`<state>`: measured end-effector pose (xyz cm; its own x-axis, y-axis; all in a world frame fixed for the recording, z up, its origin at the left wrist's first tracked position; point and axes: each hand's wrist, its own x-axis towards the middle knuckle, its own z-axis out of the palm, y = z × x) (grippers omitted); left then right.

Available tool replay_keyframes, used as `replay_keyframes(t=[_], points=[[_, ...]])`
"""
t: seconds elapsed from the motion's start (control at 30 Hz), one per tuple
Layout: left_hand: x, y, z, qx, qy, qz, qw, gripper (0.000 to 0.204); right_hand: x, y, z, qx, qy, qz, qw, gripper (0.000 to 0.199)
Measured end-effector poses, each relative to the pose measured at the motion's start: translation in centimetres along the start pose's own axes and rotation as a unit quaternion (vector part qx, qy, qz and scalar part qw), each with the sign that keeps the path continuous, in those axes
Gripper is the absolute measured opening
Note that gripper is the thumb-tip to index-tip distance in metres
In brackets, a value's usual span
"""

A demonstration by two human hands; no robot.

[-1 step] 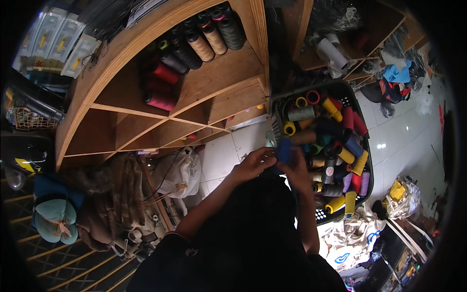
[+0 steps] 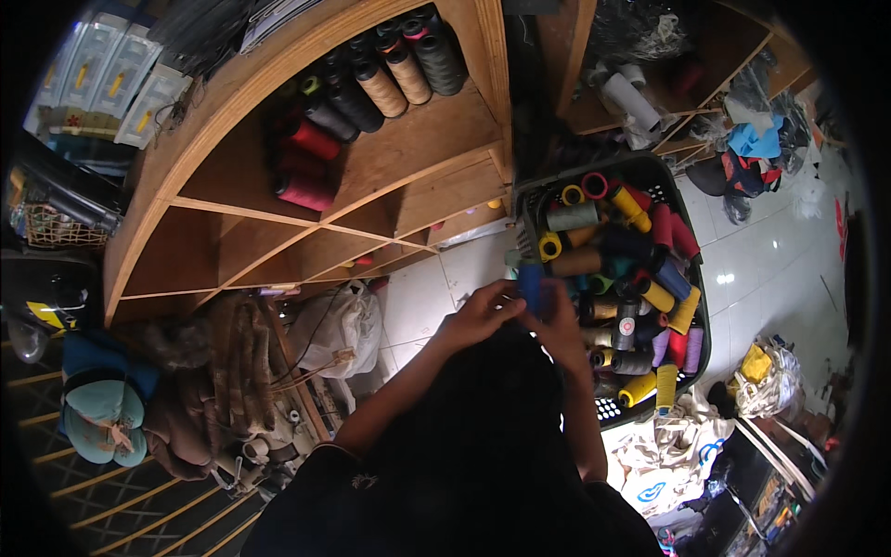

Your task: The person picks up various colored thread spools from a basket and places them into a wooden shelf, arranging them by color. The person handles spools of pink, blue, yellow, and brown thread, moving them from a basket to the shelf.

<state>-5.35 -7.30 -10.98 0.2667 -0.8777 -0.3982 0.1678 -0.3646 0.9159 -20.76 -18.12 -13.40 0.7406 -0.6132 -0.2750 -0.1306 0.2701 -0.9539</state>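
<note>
A blue thread spool [image 2: 530, 278] stands roughly upright in front of my chest, at the near left edge of a black crate [image 2: 703, 320]. My right hand [image 2: 559, 327] is wrapped round its lower part from the right. On the spool's left side, my left hand [image 2: 475, 316] has thumb and fingertips drawn together close against it. Whatever lies between those fingertips is too small to make out. The crate is heaped with thread spools, among them a yellow spool [image 2: 637, 390], a grey-green spool [image 2: 573, 217] and a purple spool [image 2: 661, 347].
A wooden shelf [image 2: 408, 186] on the far left holds black, tan and red spools. A white plastic bag [image 2: 345, 325] and brown cloth [image 2: 243, 371] lie to the left. Cream fabric [image 2: 673, 455] with blue marks sits nearer than the crate. Slippers [image 2: 104, 422] rest at far left.
My right hand and the blue spool have shifted slightly left, and the spool shows more plainly between my hands. My left hand stays almost in place.
</note>
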Motion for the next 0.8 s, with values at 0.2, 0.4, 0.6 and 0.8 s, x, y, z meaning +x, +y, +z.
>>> replay_keyframes(t=[0.2,0.4,0.6,0.8], points=[[-0.1,-0.8,0.8,0.031,0.089,0.053,0.994,0.041,0.0,-1.4,2.1,-0.137,0.014,-0.065,0.988,0.063],[0.2,-2.5,0.4,0.126,0.064,0.038,0.989,0.049,-1.2,0.2,-0.4,-0.233,0.104,-0.089,0.963,0.057],[-0.1,-5.0,-2.4,0.139,0.097,0.007,0.986,0.029,-3.7,2.1,-6.1,-0.393,0.274,0.036,0.877,0.055],[-1.0,-8.0,-3.8,0.211,0.095,0.018,0.973,0.024,-4.2,5.1,-8.0,-0.465,0.321,0.041,0.824,0.049]])
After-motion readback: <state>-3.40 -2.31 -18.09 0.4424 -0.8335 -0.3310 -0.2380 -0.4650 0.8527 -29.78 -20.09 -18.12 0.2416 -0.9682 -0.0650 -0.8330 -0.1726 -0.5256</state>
